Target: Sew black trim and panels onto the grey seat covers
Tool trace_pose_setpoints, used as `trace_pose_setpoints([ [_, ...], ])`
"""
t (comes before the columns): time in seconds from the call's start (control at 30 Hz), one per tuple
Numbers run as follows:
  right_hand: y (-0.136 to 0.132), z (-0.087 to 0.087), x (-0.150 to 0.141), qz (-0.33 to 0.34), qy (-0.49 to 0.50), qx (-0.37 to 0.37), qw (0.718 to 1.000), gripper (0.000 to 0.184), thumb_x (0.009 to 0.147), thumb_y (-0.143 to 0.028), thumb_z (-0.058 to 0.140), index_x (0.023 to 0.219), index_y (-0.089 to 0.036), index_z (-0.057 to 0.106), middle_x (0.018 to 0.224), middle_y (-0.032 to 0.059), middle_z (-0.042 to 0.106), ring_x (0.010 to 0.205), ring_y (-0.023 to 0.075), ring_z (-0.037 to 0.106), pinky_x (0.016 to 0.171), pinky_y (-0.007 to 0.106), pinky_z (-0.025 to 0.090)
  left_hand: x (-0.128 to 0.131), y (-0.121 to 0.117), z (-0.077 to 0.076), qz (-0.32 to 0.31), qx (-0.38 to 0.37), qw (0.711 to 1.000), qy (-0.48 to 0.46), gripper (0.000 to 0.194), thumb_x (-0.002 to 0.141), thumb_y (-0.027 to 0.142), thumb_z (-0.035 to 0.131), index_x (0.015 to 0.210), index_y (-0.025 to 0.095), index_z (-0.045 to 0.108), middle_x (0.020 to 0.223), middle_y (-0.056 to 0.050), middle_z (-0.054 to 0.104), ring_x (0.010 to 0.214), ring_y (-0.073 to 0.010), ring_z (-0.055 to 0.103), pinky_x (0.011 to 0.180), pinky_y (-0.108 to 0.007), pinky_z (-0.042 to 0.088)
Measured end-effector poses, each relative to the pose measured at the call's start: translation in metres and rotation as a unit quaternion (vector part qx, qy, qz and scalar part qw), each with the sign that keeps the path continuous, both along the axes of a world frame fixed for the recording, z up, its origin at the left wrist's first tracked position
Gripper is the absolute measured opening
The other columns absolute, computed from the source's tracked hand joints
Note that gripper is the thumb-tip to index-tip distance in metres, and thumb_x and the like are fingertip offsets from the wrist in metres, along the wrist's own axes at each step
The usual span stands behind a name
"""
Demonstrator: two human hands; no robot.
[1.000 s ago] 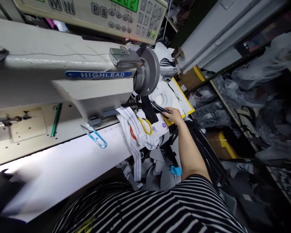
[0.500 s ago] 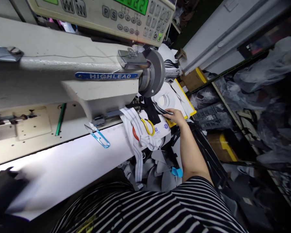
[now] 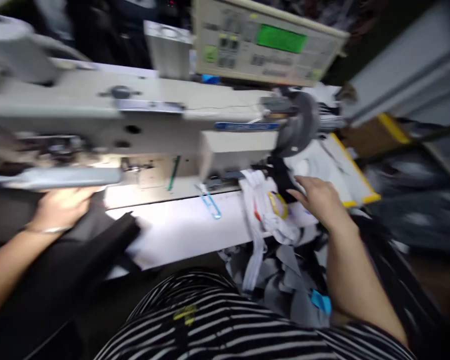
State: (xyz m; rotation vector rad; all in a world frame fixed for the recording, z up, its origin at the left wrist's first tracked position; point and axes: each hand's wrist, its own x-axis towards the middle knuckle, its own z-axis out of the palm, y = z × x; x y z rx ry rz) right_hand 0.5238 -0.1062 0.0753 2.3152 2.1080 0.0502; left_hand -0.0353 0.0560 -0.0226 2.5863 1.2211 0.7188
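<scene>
My left hand (image 3: 62, 207) lies flat on black fabric (image 3: 86, 260) at the left, fingers stretched toward the needle area. A blurred pale bar (image 3: 71, 177) partly covers its fingertips. On the right, my right hand (image 3: 318, 200) is over the table beside a black strip (image 3: 283, 177) and white cut pieces (image 3: 309, 162). Its thumb stands apart from the fingers, and nothing shows between them, though motion blurs it. Close by lie a white striped band (image 3: 253, 215) and yellow-handled scissors (image 3: 277, 205). The sewing machine (image 3: 180, 120) stretches across the view.
Blue thread snips (image 3: 210, 202) and a green stick (image 3: 174, 172) lie near the machine bed. A control panel (image 3: 266, 62) stands above. Grey cut pieces (image 3: 277, 290) hang below the table's right end, and a yellow-edged board (image 3: 354, 167) lies beyond the handwheel (image 3: 303, 125).
The view has swung left, bringing my left hand and the needle area into sight. My right hand has moved off the dark-edged pieces it was touching, and its thumb has spread.
</scene>
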Motion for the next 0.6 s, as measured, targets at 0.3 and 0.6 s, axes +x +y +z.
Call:
trace_pose_setpoints([
  [0.3,0.108,-0.056,-0.286,0.528,0.198,-0.014,0.826,0.03,0.095,-0.017,0.031,0.102,-0.018,0.06,0.11,0.0107,0.064,0.101,0.0194,0.058,0.087,0.037,0.047,-0.014,0.022,-0.019,0.037,0.077,0.993,0.086,0.036,0.092,0.018,0.033,0.085,0.017,0.069,0.09,-0.007,0.068,0.09,-0.0157,0.056,0.082,-0.031,0.046],
  [0.6,0.174,-0.117,-0.367,0.488,0.442,-0.046,0.751,0.028,0.081,-0.018,0.053,0.109,-0.016,0.052,0.114,0.0124,0.064,0.102,0.019,0.06,0.09,0.035,0.048,-0.022,0.028,-0.013,0.023,0.058,0.995,0.075,0.036,0.093,0.025,0.035,0.083,0.019,0.069,0.081,-0.007,0.066,0.082,-0.0175,0.057,0.076,-0.033,0.046],
])
